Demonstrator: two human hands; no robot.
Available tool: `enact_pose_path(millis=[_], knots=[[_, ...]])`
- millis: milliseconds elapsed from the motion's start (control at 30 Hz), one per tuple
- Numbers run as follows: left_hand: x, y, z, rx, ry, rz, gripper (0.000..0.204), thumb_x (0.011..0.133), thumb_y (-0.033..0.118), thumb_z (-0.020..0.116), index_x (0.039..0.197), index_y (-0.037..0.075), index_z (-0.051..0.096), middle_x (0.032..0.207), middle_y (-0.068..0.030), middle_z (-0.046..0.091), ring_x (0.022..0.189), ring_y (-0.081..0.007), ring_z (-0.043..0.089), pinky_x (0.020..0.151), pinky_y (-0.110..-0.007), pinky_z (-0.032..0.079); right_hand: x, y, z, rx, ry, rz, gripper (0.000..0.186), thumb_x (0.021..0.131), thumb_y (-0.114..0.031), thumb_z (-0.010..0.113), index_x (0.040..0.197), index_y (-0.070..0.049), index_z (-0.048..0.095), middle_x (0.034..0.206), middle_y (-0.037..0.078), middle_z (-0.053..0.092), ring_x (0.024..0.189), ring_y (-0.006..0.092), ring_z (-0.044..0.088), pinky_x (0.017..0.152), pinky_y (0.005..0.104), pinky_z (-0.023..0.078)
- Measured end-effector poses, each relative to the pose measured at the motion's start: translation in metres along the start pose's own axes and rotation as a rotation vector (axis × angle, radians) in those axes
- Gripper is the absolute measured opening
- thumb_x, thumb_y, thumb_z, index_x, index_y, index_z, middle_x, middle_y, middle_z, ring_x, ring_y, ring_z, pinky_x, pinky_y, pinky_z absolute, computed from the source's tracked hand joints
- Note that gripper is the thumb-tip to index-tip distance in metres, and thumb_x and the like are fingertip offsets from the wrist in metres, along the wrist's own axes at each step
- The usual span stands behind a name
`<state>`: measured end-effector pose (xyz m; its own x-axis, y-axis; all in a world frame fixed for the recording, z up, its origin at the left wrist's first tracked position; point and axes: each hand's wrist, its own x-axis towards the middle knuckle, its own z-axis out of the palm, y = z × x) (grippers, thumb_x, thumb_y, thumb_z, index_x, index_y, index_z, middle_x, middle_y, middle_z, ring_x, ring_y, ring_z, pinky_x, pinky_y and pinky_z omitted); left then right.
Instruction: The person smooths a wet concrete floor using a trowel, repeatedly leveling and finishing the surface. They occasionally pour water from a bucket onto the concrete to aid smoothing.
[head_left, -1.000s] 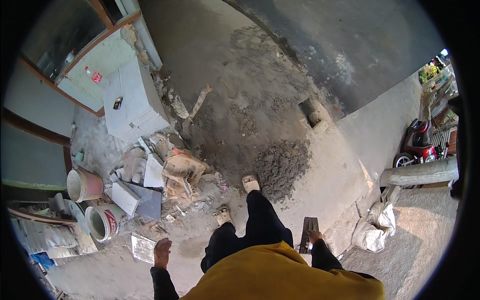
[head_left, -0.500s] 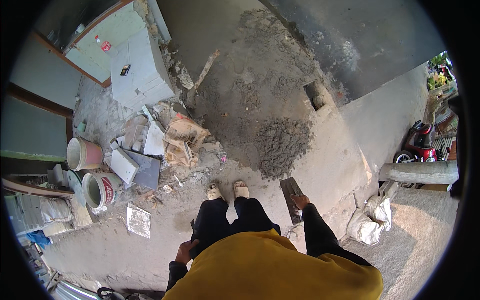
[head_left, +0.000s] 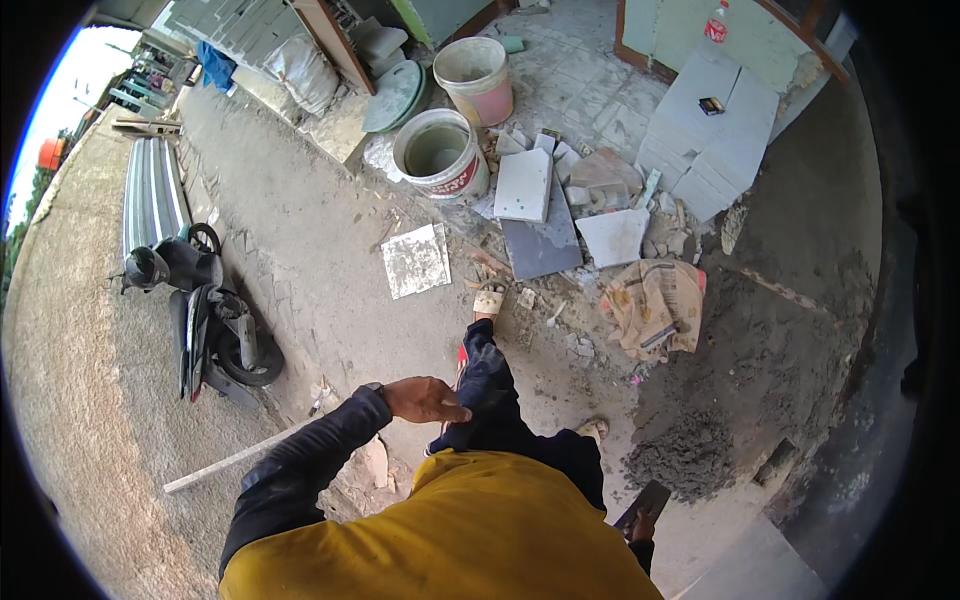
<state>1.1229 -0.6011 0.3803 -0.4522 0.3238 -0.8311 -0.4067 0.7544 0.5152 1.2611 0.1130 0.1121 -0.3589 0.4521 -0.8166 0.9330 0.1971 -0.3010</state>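
Note:
My right hand (head_left: pixel 643 526), low at my right side, grips a dark flat rectangular plastering trowel (head_left: pixel 648 500). Just beyond its blade lies a heap of wet grey mortar (head_left: pixel 683 458). My left hand (head_left: pixel 427 400) hangs loosely in front of my left thigh, its fingers somewhat bent and nothing visible in them. Whether its fingertips touch the dark trousers (head_left: pixel 490 385) is hard to make out.
Ahead stand two buckets (head_left: pixel 440 155), broken tiles (head_left: pixel 540 245) and a crumpled paper sack (head_left: pixel 655 305). A pale tile (head_left: pixel 415 262) lies on the ground left of my forward foot. Stacked white boxes (head_left: pixel 710 130) stand far right; a parked motorbike (head_left: pixel 225 335) is left.
My view and body have swung left, bringing the buckets ahead and the mortar heap to the right. One foot has stepped forward. The trowel stays in my right hand; my left hand has moved forward.

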Motion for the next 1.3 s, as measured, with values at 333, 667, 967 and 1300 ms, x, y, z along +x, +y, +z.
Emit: enact_pose_path(millis=[333,667,967,1300], knots=[[0.182,-0.318,-0.390,-0.068,1.162,0.030,0.039,0.095,0.022,0.064,0.129,0.001,0.066,0.128,-0.0225,0.066,0.120,-0.0419,0.061,0.107,-0.048,0.047,-0.063,-0.161,0.107,-1.324,-0.167,-0.724,0.029,0.097,-0.038,0.065,0.118,-0.020,0.075,0.090,0.023,0.072,0.092,0.0432,0.070,0.075,0.0538,0.055],[0.375,-0.392,-0.626,0.390,0.857,-0.205,0.071,0.099,0.019,0.047,0.167,0.014,0.026,0.171,-0.0088,0.029,0.161,-0.0290,0.019,0.128,-0.053,0.020,-0.276,-0.296,0.171,-1.021,-0.019,-0.313,0.037,0.110,-0.040,0.051,0.123,-0.012,0.073,0.082,0.006,0.072,0.070,0.0212,0.066,0.060,0.0383,0.050],[0.403,-0.379,-0.661,0.554,0.711,-0.366,0.056,0.102,0.018,0.044,0.158,0.015,0.041,0.162,-0.0083,0.043,0.152,-0.0300,0.035,0.119,-0.052,0.031,-0.288,-0.338,0.244,-0.987,0.045,-0.141,0.034,0.109,-0.036,0.055,0.122,-0.010,0.072,0.080,0.006,0.070,0.066,0.0200,0.064,0.057,0.0373,0.050],[0.374,-0.378,-0.657,0.910,0.670,-0.122,0.056,0.099,0.025,0.055,0.152,0.010,0.046,0.124,-0.0174,0.069,0.110,-0.0365,0.070,0.092,-0.050,0.054,-0.284,-0.314,0.261,-0.914,0.044,-0.150,0.031,0.107,-0.033,0.059,0.121,-0.008,0.071,0.079,0.005,0.069,0.061,0.0186,0.062,0.054,0.0361,0.051]])
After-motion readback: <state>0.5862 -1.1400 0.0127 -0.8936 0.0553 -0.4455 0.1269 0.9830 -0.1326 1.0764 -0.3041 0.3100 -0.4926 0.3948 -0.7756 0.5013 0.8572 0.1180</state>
